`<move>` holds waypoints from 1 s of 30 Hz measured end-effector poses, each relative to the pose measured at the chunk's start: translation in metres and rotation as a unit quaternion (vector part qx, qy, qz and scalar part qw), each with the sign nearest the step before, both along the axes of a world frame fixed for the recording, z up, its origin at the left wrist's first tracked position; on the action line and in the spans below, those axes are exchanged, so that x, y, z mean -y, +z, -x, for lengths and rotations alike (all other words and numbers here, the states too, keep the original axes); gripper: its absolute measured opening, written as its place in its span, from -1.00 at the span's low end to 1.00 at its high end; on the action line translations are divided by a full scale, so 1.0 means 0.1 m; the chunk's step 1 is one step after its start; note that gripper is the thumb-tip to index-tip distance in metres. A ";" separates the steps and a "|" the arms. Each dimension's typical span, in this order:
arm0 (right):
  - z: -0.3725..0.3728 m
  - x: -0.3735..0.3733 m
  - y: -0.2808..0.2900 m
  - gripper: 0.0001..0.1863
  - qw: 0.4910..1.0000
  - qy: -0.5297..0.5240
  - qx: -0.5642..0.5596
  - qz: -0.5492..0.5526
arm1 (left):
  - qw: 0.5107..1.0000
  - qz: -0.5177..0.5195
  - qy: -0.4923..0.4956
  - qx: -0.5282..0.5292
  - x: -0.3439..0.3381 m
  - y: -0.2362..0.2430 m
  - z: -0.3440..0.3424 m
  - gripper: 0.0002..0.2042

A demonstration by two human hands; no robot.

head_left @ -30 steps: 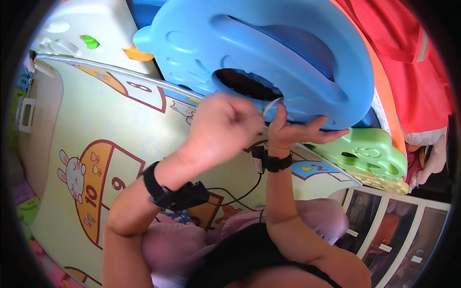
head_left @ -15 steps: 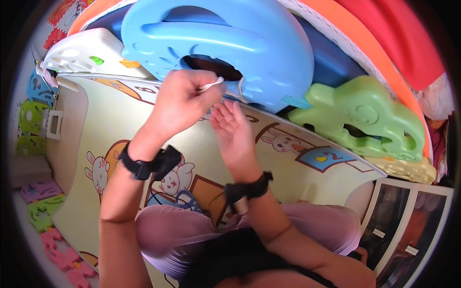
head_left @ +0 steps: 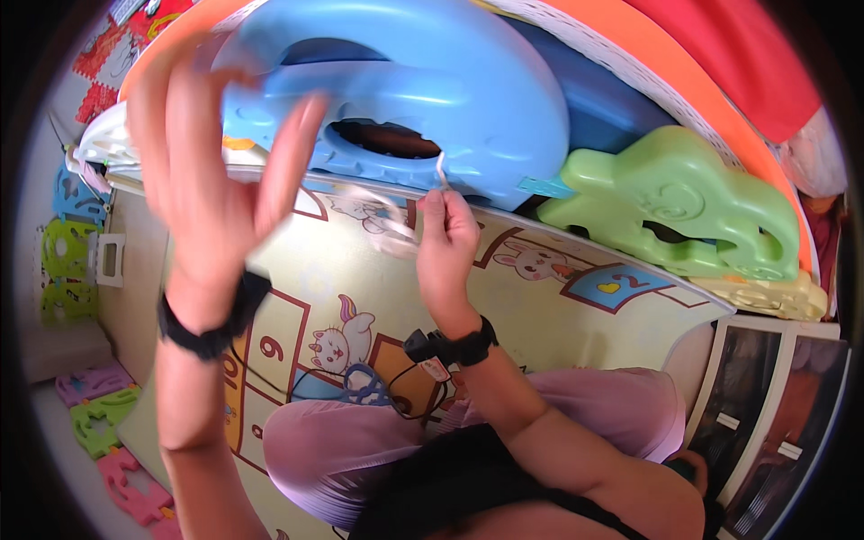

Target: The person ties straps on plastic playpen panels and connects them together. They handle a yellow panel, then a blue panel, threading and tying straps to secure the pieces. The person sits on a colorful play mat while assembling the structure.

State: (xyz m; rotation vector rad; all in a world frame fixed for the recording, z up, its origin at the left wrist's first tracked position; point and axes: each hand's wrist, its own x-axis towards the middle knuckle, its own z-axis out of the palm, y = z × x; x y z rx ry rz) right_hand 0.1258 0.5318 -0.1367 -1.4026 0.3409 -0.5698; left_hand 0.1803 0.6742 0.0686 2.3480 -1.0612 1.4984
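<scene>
My right hand [head_left: 445,247] pinches a thin white strip [head_left: 439,171] that stands up toward the oval hole of a big blue plastic panel [head_left: 468,81]. A blurred pale length of the strip [head_left: 382,216] trails off to the left of that hand. My left hand [head_left: 211,171] is raised in front of the blue panel's left end, blurred by motion, with its fingers spread and nothing visibly in it. Both wrists wear black bands. Below the hands lies a yellow play mat [head_left: 549,297] printed with cartoon animals and number squares.
A green plastic panel [head_left: 684,207] leans to the right of the blue one, with orange and red sheets behind. A white plastic piece [head_left: 99,144] sits at the left. Coloured foam puzzle pieces [head_left: 90,423] lie lower left, and dark drawers [head_left: 765,405] stand lower right.
My left hand has left the strip by the blue panel's hole and swung up and left, fingers spreading. My right hand has closed on the strip.
</scene>
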 end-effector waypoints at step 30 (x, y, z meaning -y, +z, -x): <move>-0.34 -0.49 0.86 -0.64 0.943 -0.055 0.066 -0.321 | 0.970 -0.036 -0.137 -0.199 0.17 0.50 -0.78 -0.58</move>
